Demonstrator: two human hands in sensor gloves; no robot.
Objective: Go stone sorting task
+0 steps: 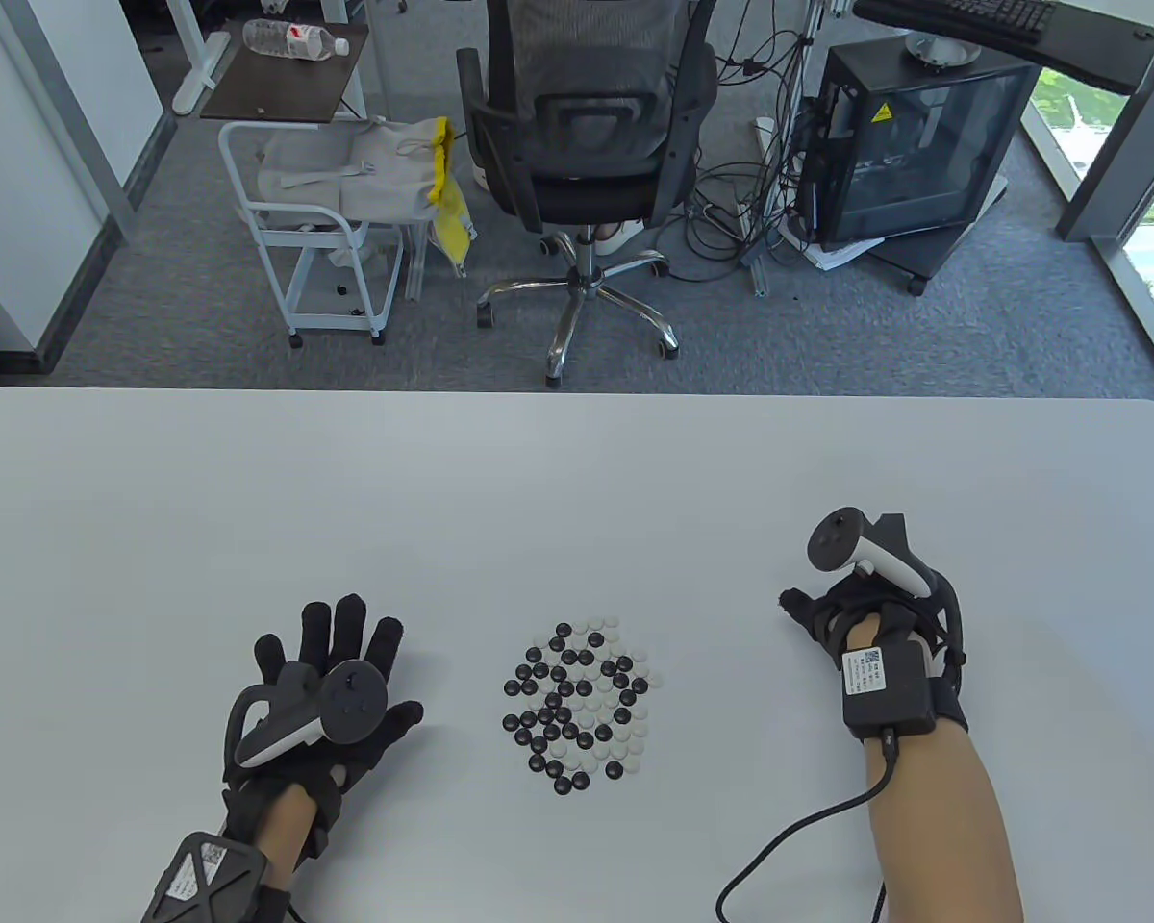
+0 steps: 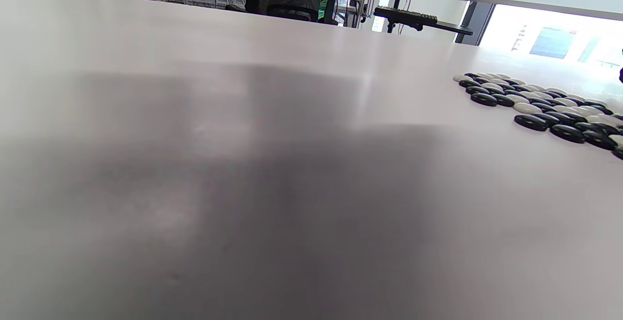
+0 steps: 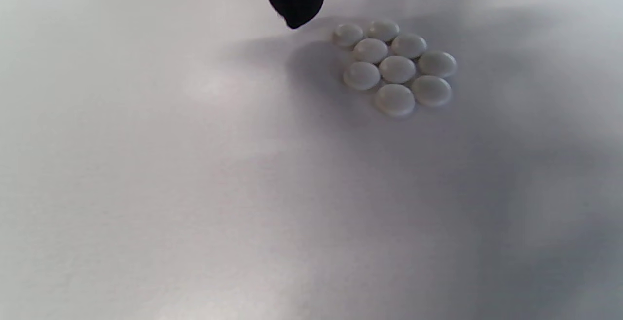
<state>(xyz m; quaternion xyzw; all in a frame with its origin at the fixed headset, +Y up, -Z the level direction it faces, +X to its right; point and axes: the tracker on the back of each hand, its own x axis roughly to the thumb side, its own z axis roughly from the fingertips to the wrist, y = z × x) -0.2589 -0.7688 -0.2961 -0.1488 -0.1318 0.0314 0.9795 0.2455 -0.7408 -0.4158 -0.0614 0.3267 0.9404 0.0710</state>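
Left hand flat on table, fingers spread, empty. Right hand hovers right of mixed stones; finger state unclear. Only the right wrist view shows white stones beneath.

Mixed Go stones: glossy black and white lens-shaped discs, lying flat in a single layer, packed in a loose patch at 6 o'clock on the desk, colours intermingled (whites commoner toward its 12 o'clock edge).

White stones, sorted group: eight matte white discs, flat, clustered edge to edge, apart from the mixed patch.
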